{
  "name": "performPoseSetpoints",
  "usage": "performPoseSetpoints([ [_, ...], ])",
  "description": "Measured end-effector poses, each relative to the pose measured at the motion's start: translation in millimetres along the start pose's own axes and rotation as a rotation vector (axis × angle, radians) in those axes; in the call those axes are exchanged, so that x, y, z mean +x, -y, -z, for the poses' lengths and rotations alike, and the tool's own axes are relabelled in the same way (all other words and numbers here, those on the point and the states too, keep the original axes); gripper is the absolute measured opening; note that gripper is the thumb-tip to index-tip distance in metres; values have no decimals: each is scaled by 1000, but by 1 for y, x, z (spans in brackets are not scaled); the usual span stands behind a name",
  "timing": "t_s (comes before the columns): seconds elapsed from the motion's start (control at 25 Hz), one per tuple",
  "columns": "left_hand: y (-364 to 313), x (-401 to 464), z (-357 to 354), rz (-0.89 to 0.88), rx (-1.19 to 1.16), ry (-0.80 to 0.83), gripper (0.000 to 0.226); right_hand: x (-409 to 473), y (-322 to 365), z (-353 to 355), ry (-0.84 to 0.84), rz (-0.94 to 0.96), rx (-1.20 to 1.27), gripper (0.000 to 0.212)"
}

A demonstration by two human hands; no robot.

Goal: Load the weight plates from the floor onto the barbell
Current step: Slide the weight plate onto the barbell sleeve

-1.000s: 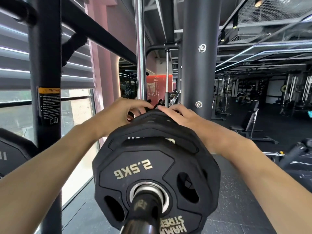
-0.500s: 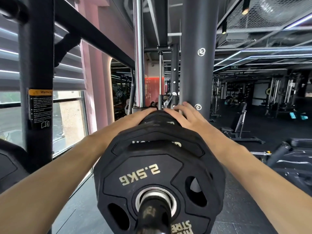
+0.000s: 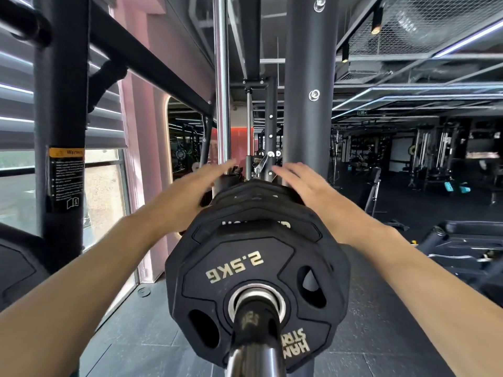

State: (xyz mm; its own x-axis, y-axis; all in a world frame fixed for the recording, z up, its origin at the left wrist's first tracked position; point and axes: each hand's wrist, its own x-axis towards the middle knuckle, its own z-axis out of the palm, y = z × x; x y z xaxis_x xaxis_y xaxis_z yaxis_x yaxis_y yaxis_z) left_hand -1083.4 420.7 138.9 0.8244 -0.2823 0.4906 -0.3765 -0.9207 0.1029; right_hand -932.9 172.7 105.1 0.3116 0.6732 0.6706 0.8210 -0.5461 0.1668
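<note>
A black plate marked 2.5KG [image 3: 255,270] sits on the barbell sleeve [image 3: 255,346], which points straight at me. Behind it on the same sleeve are several more black plates [image 3: 253,198], stacked close together. My left hand [image 3: 190,194] hovers at the upper left of the far plates, fingers spread and blurred. My right hand [image 3: 302,186] hovers at their upper right, fingers apart. Neither hand grips a plate; whether the palms still touch the rims I cannot tell.
Black rack uprights stand at left [image 3: 61,131] and centre right [image 3: 309,91], with a chrome guide rod [image 3: 221,91] between. Another black plate [image 3: 16,268] shows at the left edge. A bench [image 3: 462,240] is at right. Dark rubber floor lies below.
Both hands have lifted off the tops of the far plates and opened, fingers now spread. The view has tilted slightly upward and the stack stays in place on the sleeve.
</note>
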Motion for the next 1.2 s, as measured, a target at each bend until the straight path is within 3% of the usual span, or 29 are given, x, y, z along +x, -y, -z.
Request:
performPoseSetpoints([
  [0.04, 4, -1, 4, 0, 47, -86, 68, -3, 8, 16, 36, -45, 92, 98],
  [0.12, 11, -15, 10, -43, 10, -202, 49, -13, 24, 47, -57, -101, 221, 76],
  [0.2, 2, -26, 13, -147, -94, -250, 36, -27, 45, 65, -101, -88, 383, 47],
  [0.28, -3, -36, 12, -198, -162, -228, 34, -34, 67, 71, -91, -44, 480, 35],
  [0.6, 5, -65, 14, -39, -181, 80, 62, -49, 80, 48, -66, -14, 536, 42],
  [0.88, 15, -50, -2, -16, -227, 23, 61, -38, 62, 31, -63, -1, 399, 49],
  [1.2, 38, -6, -33, 48, -246, -41, 70, -12, 36, -1, -10, -129, 271, 76],
])
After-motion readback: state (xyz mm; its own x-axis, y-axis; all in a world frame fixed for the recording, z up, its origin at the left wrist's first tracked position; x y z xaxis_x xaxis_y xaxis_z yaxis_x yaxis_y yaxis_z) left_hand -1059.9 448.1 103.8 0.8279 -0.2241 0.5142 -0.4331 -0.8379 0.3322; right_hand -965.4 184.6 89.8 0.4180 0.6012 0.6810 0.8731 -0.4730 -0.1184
